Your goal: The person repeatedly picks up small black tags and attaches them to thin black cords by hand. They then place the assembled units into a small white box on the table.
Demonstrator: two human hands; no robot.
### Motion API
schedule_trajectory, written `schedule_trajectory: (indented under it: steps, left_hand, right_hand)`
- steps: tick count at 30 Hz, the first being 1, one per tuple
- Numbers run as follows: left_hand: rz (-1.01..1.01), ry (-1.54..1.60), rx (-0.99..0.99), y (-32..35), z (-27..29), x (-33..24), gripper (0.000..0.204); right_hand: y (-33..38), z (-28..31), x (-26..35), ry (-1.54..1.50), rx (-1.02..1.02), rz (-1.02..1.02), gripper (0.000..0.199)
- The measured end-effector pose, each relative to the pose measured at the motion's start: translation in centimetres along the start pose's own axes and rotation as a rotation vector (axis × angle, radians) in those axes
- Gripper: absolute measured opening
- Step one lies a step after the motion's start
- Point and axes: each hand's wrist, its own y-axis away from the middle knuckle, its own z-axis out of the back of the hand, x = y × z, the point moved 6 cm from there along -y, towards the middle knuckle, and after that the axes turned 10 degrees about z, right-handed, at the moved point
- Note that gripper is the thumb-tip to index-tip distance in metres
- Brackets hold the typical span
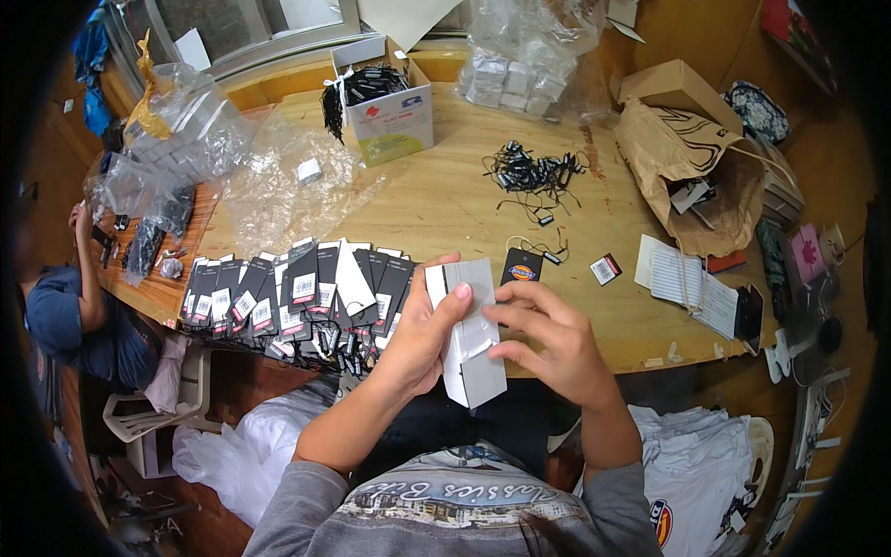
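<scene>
Bundle (475, 332) partly behind left hand (423, 334)

A person wears a grey short-sleeved T-shirt (445, 537), its chest graphic (455, 509) pairing pale, outlined script lettering (473, 489) with a printed band of buildings. The plain grey left sleeve (306, 506) and right sleeve (613, 501) leave the forearms bare, as are the left hand (427, 325) and right hand (554, 339). Dark trousers (408, 436) show below.
</scene>
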Motion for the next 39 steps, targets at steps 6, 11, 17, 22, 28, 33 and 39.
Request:
schedule_trajectory:
  steps: [6, 11, 17, 22, 28, 33, 39]
  left_hand:
    - [-0.081, -0.02, -0.061, 0.0, 0.0, 0.4, 0.049]
    - [-0.103, -0.108, -0.031, 0.3, 0.1, 1.0, 0.051]
    - [0.013, -0.091, 0.053, 1.7, 0.6, 2.5, 0.06]
    - [0.188, 0.303, 0.36, 1.9, -0.1, 3.7, 0.05]
    - [0.224, 0.42, 0.386, 2.3, -0.1, 5.2, 0.055]
    - [0.132, 0.198, 0.192, 3.6, 0.3, 5.7, 0.05]
    - [-0.127, -0.021, 0.134, 5.0, 0.6, 5.0, 0.058]
  right_hand:
    - [1.7, -0.4, 1.3, 0.21, -0.133, 0.068, 0.015]
    - [2.3, -1.1, 1.8, 0.401, -0.082, 0.106, 0.014]
    - [4.5, 4.2, -1.2, 0.202, -0.577, -0.247, 0.012]
    - [5.6, 0.9, 1.0, -0.13, -0.267, -0.241, 0.013]
    - [6.0, -0.2, 4.7, -0.075, -0.073, -0.119, 0.016]
    - [5.5, -0.8, 5.2, -0.14, -0.068, -0.124, 0.032]
    - [6.1, -1.3, 5.2, -0.222, -0.152, -0.282, 0.043]
